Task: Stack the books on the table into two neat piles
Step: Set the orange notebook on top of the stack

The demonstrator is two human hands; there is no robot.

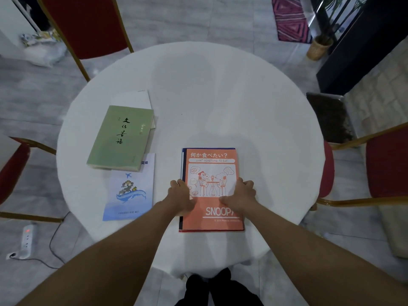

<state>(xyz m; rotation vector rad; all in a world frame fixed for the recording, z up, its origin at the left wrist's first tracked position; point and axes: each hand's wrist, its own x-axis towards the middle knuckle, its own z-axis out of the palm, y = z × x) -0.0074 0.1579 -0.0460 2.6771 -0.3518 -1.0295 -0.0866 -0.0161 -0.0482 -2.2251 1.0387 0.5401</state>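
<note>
An orange Snoopy notebook (212, 164) tops a pile near the table's front, with a dark blue book's edge (182, 164) showing under it on the left. My left hand (180, 196) grips the pile's left edge and my right hand (241, 194) grips its right edge. To the left, a green book (120, 138) lies tilted across a pale blue booklet (130, 195) and a white book (134, 99) behind it.
The round table has a white cloth (220, 96). Red chairs stand behind left (88, 25), at the left (11, 171) and at the right (384, 166). A power strip (27, 239) and cable lie on the floor.
</note>
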